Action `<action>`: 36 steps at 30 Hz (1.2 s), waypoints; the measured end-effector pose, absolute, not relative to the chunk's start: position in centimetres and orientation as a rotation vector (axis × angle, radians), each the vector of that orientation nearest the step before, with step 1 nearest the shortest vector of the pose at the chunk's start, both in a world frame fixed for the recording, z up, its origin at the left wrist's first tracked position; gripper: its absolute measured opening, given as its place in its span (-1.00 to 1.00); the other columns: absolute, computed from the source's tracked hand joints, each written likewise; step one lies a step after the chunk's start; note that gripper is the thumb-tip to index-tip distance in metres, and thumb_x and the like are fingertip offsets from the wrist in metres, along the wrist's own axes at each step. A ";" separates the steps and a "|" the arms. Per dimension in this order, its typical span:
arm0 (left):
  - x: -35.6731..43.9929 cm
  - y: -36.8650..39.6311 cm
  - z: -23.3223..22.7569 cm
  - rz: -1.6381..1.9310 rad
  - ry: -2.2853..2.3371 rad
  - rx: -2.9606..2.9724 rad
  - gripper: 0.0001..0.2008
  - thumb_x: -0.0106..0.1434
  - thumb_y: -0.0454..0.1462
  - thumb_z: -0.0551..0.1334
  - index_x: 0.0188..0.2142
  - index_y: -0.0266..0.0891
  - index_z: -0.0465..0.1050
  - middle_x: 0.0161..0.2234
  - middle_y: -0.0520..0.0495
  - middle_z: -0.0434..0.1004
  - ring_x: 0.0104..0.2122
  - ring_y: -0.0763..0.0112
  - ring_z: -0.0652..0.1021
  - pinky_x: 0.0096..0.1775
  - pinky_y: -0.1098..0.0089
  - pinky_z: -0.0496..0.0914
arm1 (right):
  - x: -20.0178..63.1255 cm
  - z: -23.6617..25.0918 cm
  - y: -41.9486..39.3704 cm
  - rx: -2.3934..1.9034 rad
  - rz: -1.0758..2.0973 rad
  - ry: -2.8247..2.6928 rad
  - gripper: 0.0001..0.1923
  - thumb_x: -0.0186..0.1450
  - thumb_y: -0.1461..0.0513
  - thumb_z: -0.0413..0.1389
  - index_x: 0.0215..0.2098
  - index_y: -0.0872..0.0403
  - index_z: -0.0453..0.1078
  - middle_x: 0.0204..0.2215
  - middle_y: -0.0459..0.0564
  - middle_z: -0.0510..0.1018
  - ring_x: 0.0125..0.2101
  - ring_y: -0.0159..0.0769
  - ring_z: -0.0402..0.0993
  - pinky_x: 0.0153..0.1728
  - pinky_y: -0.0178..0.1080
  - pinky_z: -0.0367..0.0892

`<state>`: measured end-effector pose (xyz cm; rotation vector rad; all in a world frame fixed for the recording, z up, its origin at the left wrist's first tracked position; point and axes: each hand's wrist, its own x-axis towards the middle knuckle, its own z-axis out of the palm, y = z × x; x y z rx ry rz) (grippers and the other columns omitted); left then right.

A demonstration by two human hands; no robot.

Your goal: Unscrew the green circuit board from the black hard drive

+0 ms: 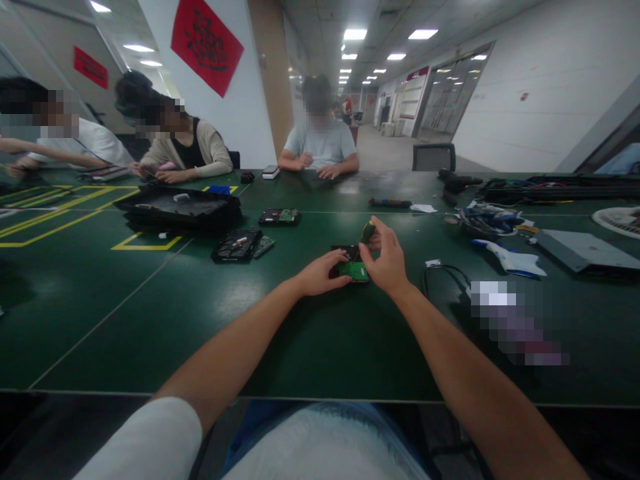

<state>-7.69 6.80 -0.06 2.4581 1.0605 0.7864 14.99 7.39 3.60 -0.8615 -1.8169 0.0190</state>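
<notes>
2 bare hands meet near the middle of the dark green table (pixel 200 320), well back from its near edge, which runs straight across just above the person's lap. Between that edge and the hands the tabletop lies bare, with only the 2 forearms stretched over it. To the left of the hands there is more open green surface, crossed by a thin pale line and, farther left, by yellow floor-style markings (pixel 65 220).

The left hand (pixel 320 273) rests flat, fingers pressed down on the near left side of a hard drive (pixel 350 263). The right hand (pixel 387 260) is curled, its fingers pinching a small screwdriver (pixel 368 231) with a yellow-green and black handle that stands over the drive's far right corner. The drive lies flat on the table between both hands: a black body with a green circuit board facing up. Fine detail on the board is too small to tell.

Just right of the right wrist a black cable (pixel 443 270) loops on the table. Farther left lie another opened drive (pixel 237 245), a loose circuit board (pixel 279 216) and a black tray (pixel 175 207). Across the table 3 other people sit with their own hands on the surface, well apart from the person's hands.
</notes>
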 end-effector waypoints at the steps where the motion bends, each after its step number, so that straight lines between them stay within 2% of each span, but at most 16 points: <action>1: -7.7 6.8 -0.1 0.787 1.060 2.457 -0.37 0.29 0.08 0.31 0.24 -0.16 0.37 0.36 -0.25 0.30 0.36 0.01 0.32 0.35 -0.02 0.25 | 15.0 3.6 7.4 -0.861 0.016 -1.820 -0.30 0.39 0.20 0.13 0.43 -0.13 0.04 0.05 0.13 0.44 -0.17 -0.15 0.54 -0.18 0.00 0.66; 10: -7.6 6.9 -0.1 0.796 1.036 2.480 -0.40 0.29 0.07 0.32 0.21 -0.16 0.39 0.35 -0.25 0.32 0.36 0.02 0.34 0.35 0.02 0.26 | 15.0 4.0 7.1 -0.889 -0.030 -1.835 -0.32 0.38 0.17 0.15 0.41 -0.12 0.09 0.03 0.12 0.44 -0.23 -0.15 0.51 -0.18 0.03 0.63; 16: -7.7 7.0 -0.2 0.793 1.051 2.467 -0.39 0.30 0.08 0.31 0.22 -0.16 0.38 0.35 -0.28 0.31 0.35 0.02 0.35 0.33 -0.01 0.27 | 15.0 3.9 7.2 -0.859 -0.005 -1.858 -0.30 0.38 0.24 0.09 0.45 -0.11 0.04 0.12 0.15 0.43 -0.10 -0.09 0.53 -0.07 0.08 0.62; 19: -7.8 6.9 -0.2 0.805 1.043 2.463 -0.38 0.28 0.07 0.33 0.22 -0.16 0.38 0.34 -0.28 0.32 0.36 0.02 0.34 0.33 -0.02 0.27 | 15.0 3.8 7.3 -0.866 0.018 -1.831 -0.29 0.39 0.22 0.10 0.45 -0.11 0.02 0.14 0.16 0.43 -0.15 -0.12 0.55 -0.11 0.06 0.63; 23: -7.8 6.9 -0.1 0.806 1.040 2.454 -0.40 0.27 0.06 0.34 0.21 -0.14 0.39 0.35 -0.25 0.32 0.36 0.01 0.33 0.34 -0.01 0.26 | 15.0 3.8 7.3 -0.876 0.025 -1.807 -0.32 0.38 0.16 0.15 0.42 -0.09 0.08 0.06 0.14 0.47 -0.23 -0.16 0.56 -0.16 0.01 0.64; 30: -7.8 7.0 -0.3 0.802 1.045 2.452 -0.38 0.27 0.09 0.33 0.21 -0.14 0.39 0.36 -0.25 0.30 0.37 0.02 0.32 0.35 0.00 0.25 | 15.0 3.6 7.5 -0.874 0.059 -1.804 -0.33 0.39 0.18 0.12 0.42 -0.07 0.06 0.14 0.15 0.50 -0.16 -0.14 0.61 -0.10 0.00 0.62; 36: -7.8 7.0 -0.3 0.801 1.047 2.461 -0.38 0.28 0.08 0.32 0.22 -0.15 0.38 0.36 -0.25 0.30 0.37 0.03 0.31 0.35 0.01 0.24 | 15.1 3.8 7.4 -0.872 -0.004 -1.819 -0.34 0.39 0.13 0.15 0.40 -0.08 0.12 0.08 0.15 0.49 -0.19 -0.12 0.58 -0.14 0.04 0.63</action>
